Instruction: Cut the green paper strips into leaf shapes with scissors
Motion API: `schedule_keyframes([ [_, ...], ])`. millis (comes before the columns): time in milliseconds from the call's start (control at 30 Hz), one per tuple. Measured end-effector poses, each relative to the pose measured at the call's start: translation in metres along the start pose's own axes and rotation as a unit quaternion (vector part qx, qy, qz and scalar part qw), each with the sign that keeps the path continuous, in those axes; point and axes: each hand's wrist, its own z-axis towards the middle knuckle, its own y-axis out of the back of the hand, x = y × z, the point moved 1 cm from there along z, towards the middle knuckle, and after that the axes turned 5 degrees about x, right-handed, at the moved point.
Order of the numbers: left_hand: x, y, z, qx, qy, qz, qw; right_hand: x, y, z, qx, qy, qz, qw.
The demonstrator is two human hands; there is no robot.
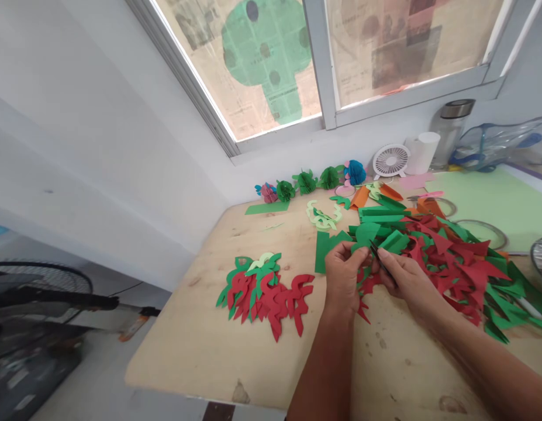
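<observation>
My left hand [344,275] pinches a piece of green paper [366,234] over the middle of the table. Close beside it, my right hand [402,276] is closed around a pair of scissors [374,248], whose dark blades meet the paper; the handles are mostly hidden by my fingers. Red and green paper scraps [455,251] lie heaped to the right of both hands. To their left rests a loose pile of curved red cutouts [271,298] with green ones among them. A flat green sheet [322,252] lies just behind my left hand.
Folded paper ornaments [306,182] line the wall below the window. A small white fan [391,161] and a bottle [450,131] stand at the back right. Wire coils [485,231] lie near a pale green sheet [507,199]. A black floor fan [42,292] stands left of the table [187,345].
</observation>
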Motion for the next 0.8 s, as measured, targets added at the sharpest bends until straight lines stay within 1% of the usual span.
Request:
schedule_keyframes([
  [167,-0.0022,-0.0038,-0.0028,0.003,-0.004,-0.002,1.0,0.0011,-0.0012,-0.0004,0.002,-0.004,0.008,1.0],
  [600,-0.0007,-0.0044,-0.0029,0.001,-0.006,-0.006,1.0,0.0015,-0.001,-0.0024,0.004,-0.002,0.003,1.0],
  [800,-0.0003,-0.0042,-0.0031,0.012,-0.008,-0.007,1.0,0.0021,-0.0022,-0.001,-0.003,-0.003,-0.014,1.0],
])
